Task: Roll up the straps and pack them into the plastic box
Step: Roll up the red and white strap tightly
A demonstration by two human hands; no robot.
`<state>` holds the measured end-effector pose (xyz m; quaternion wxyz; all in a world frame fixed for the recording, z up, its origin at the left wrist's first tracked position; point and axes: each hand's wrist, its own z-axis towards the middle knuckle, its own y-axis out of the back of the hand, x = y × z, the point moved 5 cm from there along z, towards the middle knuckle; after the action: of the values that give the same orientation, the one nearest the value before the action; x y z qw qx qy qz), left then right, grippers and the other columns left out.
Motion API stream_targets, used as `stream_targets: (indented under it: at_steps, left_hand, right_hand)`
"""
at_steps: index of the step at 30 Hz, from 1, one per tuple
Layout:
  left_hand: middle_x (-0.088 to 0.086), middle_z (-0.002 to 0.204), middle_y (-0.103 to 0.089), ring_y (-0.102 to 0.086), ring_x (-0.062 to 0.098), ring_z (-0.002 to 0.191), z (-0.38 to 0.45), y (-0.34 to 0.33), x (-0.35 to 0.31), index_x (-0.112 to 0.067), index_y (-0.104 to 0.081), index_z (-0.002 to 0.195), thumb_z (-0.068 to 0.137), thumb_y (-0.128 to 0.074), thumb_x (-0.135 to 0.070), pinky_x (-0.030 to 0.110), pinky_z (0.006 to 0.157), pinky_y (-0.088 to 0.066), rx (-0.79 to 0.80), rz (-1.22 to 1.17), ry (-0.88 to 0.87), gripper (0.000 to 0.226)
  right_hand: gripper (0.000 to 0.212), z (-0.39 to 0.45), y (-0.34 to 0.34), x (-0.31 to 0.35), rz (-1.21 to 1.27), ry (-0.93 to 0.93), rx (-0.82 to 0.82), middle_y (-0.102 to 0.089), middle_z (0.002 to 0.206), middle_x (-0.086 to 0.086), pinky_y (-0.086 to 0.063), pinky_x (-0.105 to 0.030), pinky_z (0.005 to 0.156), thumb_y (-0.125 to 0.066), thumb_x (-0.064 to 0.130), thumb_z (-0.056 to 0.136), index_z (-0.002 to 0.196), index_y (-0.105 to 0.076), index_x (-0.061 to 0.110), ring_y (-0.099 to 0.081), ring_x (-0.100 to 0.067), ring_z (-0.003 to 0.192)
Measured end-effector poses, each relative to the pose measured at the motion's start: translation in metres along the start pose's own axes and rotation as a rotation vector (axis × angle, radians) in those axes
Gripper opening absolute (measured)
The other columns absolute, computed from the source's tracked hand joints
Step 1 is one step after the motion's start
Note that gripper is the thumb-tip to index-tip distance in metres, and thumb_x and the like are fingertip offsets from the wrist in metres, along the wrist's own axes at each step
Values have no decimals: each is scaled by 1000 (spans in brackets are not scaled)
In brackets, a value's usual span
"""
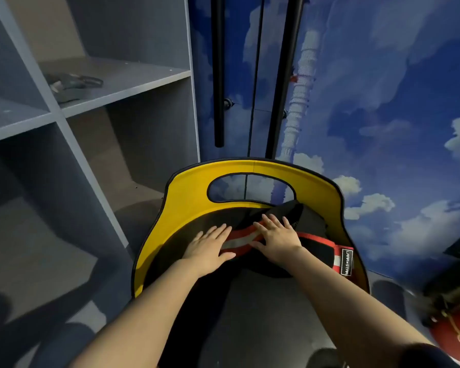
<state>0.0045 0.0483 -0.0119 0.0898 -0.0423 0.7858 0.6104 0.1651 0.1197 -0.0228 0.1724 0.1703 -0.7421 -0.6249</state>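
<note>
Both hands flat, fingers spread, palms down, nothing gripped. Left hand (209, 244) presses the black fabric just left of the strap (250, 239); right hand (279, 239) lies on the strap itself. Strap rests on the dark seat of a yellow-rimmed chair (197, 197).

Judgement: to start a tight roll, pin one end, keep edges aligned, smooth out slack first.

Strap: red with a grey-white centre stripe, flat, unrolled; labelled black end (346, 261) at right. No plastic box in view.
</note>
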Motion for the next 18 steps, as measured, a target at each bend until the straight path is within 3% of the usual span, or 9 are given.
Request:
stream_targets:
  at_steps: [3, 6, 10, 15, 18]
  left_hand:
    - [-6, 159, 0, -2, 15, 147, 12, -11, 0, -27, 1, 151, 97, -35, -48, 38, 119, -6, 38, -6, 24, 68]
    - [-5, 159, -8, -14, 20, 145, 25, -26, -6, -27, -7, 151, 97, -37, -46, 40, 118, -18, 69, -125, 88, 64]
    - [2, 151, -32, -36, 23, 135, 36, -46, -14, -23, -28, 146, 98, -39, -40, 38, 109, -35, 71, -423, 208, 53]
    - [7, 139, -47, -46, 23, 126, 40, -54, -26, -15, -43, 138, 100, -36, -33, 29, 101, -37, 80, -787, 318, 42]
    - [8, 142, -44, -47, 25, 126, 41, -60, -30, -14, -38, 141, 100, -35, -36, 34, 108, -36, 110, -1096, 419, 47]
  right_hand:
    - [62, 9, -6, -9, -12, -38, 25, -2, 159, -4, 1, -45, 118, -29, 55, 96, 150, -14, 29, 2, -23, 147]
    - [60, 16, -12, -14, 58, -66, 17, -15, 158, -6, -7, -44, 118, -33, 51, 96, 149, -22, 25, -11, -26, 145]
    - [66, 20, -13, -18, 144, -92, -40, -33, 146, -11, -30, -40, 109, -46, 50, 90, 146, -28, 21, -34, -33, 132]
    - [80, 24, -13, -21, 180, -127, -66, -40, 137, -12, -29, -39, 106, -54, 54, 81, 144, -28, 14, -38, -32, 128]
    - [66, 19, -8, -11, 152, -39, -166, -41, 133, -8, -30, -37, 103, -55, 41, 87, 142, -34, 12, -44, -31, 121]
